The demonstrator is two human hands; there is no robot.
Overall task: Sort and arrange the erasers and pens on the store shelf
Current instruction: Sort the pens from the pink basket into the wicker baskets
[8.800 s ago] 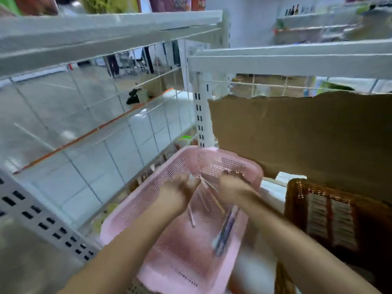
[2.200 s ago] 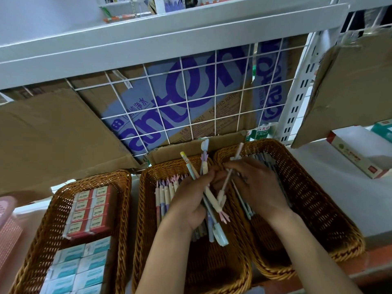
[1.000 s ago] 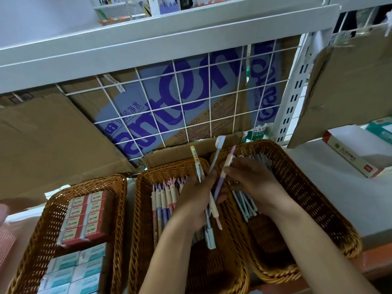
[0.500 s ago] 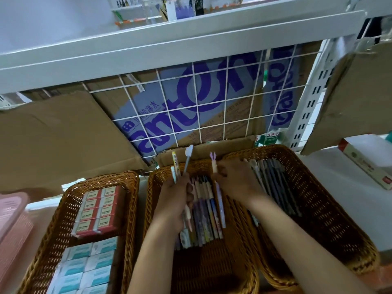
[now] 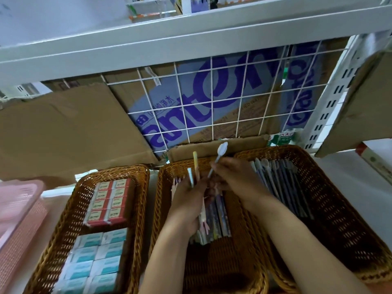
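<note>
Several pens [image 5: 195,162] sit gripped in the left hand [image 5: 186,200] at the far edge of the middle basket [image 5: 163,177]; the right hand [image 5: 235,179] pinches a white-capped pen [image 5: 220,152] (mid-sort), probably bound for the right basket [image 5: 339,209].

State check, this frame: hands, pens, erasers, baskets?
left hand: grips pen bunch, ends up
right hand: pinches white pen, tilted
middle basket: middle pens lie side by side
right basket: right pens lie side by side
left basket: red erasers at back, teal erasers in front, in rows
</note>
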